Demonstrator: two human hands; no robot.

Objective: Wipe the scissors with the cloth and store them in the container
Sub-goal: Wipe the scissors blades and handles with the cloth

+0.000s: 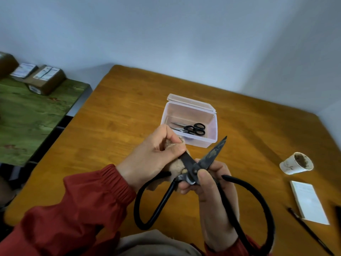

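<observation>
A red sleeve (73, 209) is seen nearest the camera, at the lower left; at the far left, cardboard boxes (44, 80) are carried on a green-topped bench (27, 117); beside it a wooden bench (120, 117) is spread across the rest of the view. The left hand (153, 156) is curled tight round a beige cloth (177, 166), which is pressed onto the left blade of the large black scissors (212, 154); the scissors are held above the wooden bench, blades apart, just in front of the container (212, 137); the right blade is mottled with stains and is pointed up and to the right. The right hand (208, 183) is clamped on the scissors at the pivot, thumb on top and fingers beneath; the big looped handles are hung towards the person. The clear container is stood open, its lid tipped back; a pair of small black-handled scissors (195, 129) is laid inside it. Further right, a soiled paper cup (295, 163) is lain on its side; near it a white notepad (308, 200) is set flat, with a dark pen (310, 231) just beside it.
</observation>
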